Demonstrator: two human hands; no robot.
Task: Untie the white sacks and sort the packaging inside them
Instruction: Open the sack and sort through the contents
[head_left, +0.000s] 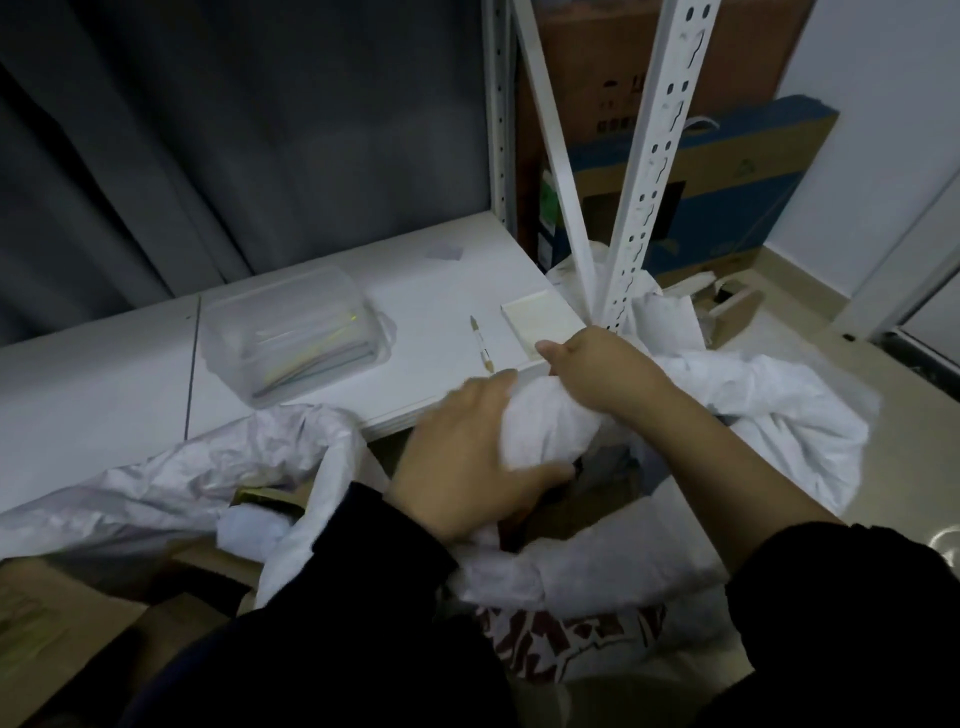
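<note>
A white woven sack (587, 577) with dark red print stands in front of me, its mouth partly open over brown cardboard packaging (576, 512). Both hands hold a bunched wad of the sack's top cloth (545, 421). My left hand (467, 462) grips the wad from the left, thumb under it. My right hand (597, 369) clutches it from above and the right. A second white sack (208, 483) lies open at the left, with yellowish packaging showing in its mouth. More white sack cloth (789, 415) spreads to the right.
A low white shelf board (130, 374) carries a clear plastic box (291, 338), a pen (481, 344) and a pale flat box (540, 322). White slotted shelf posts (654, 156) rise just beyond my hands. Cardboard boxes (727, 197) lean against the wall behind. A grey curtain hangs at the left.
</note>
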